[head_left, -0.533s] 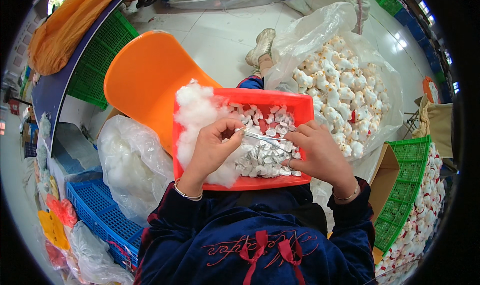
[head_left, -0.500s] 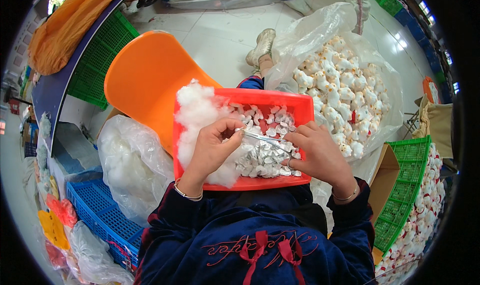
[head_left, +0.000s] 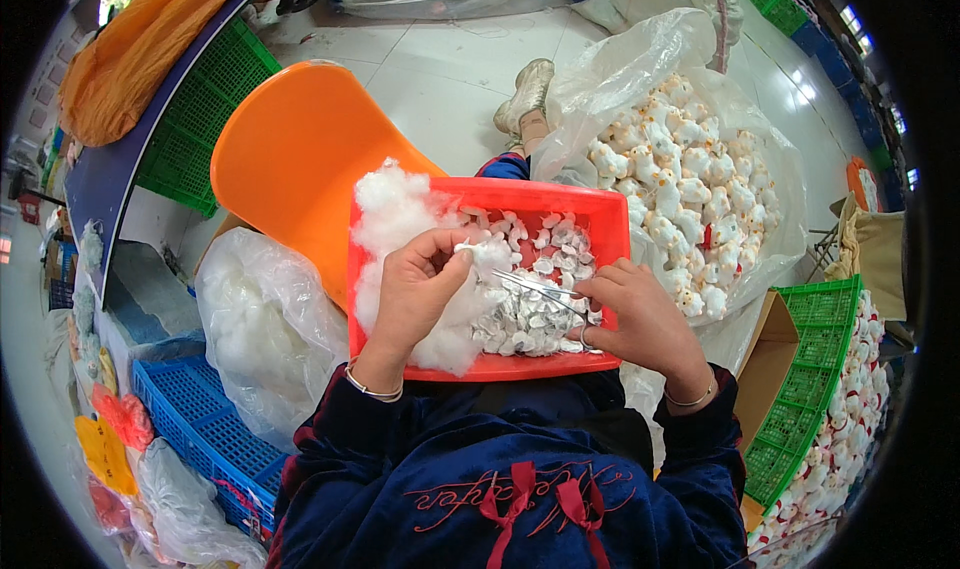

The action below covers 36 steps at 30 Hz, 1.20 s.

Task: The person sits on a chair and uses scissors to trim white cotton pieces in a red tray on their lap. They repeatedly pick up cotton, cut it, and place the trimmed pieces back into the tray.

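Observation:
A red plastic tray rests across my lap. Fluffy white stuffing heaps up along its left side, and small white and silvery fabric pieces cover the rest. Above the stuffing, my left hand pinches a small white piece between thumb and fingertips; its exact kind is hard to make out. My right hand grips slim metal forceps by their ring handles. Their long tips point left, slightly parted, just short of the left hand and beside a wisp of stuffing.
Beyond the tray to the right, a clear bag holds many small white plush toys. An orange chair stands at the left, near a plastic bag of stuffing and a blue crate. Green crates line the right.
The forceps have drawn back right and down from my left hand, and their tips have parted a little. My left hand has shifted slightly left and up.

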{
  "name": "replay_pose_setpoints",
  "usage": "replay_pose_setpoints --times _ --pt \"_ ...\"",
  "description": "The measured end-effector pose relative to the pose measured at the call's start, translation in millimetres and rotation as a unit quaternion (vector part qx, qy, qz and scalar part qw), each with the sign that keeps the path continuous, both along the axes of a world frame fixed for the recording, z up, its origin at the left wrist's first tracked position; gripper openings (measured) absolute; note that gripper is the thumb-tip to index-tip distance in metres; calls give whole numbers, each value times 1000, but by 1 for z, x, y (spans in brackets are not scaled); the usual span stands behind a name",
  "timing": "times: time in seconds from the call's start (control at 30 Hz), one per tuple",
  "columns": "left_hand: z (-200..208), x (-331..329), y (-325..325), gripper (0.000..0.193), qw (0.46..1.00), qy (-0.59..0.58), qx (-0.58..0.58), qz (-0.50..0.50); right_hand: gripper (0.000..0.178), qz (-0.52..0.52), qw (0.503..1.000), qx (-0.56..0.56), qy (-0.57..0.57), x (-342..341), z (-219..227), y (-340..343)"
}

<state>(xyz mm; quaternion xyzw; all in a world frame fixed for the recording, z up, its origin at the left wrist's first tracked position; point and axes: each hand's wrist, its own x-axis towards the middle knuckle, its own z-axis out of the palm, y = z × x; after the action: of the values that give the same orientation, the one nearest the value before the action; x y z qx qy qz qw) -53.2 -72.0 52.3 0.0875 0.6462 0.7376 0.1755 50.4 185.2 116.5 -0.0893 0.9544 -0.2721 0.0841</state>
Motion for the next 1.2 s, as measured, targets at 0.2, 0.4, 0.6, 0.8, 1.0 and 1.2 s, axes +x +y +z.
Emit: replay_pose_setpoints --times 0.2,0.4,0.6,0.8,1.0,1.2 --pt "2 3 8 14 999 -25 20 -8 56 -52 986 -85 134 -7 1 -8" --pt "2 14 20 10 998 -41 11 -47 37 -80 964 -196 160 -28 -34 -43" --pt "-3 11 17 14 997 -29 63 -18 25 -120 949 -252 148 -27 -38 -34" --pt "-7 7 14 18 993 -67 94 -38 36 -164 984 -66 -2 -14 -43 13" --pt "-14 4 10 20 989 -88 112 -49 51 -49 998 -30 8 -7 -8 11" --pt "-11 7 12 22 988 -81 114 -58 56 27 991 70 112 -19 3 -4"
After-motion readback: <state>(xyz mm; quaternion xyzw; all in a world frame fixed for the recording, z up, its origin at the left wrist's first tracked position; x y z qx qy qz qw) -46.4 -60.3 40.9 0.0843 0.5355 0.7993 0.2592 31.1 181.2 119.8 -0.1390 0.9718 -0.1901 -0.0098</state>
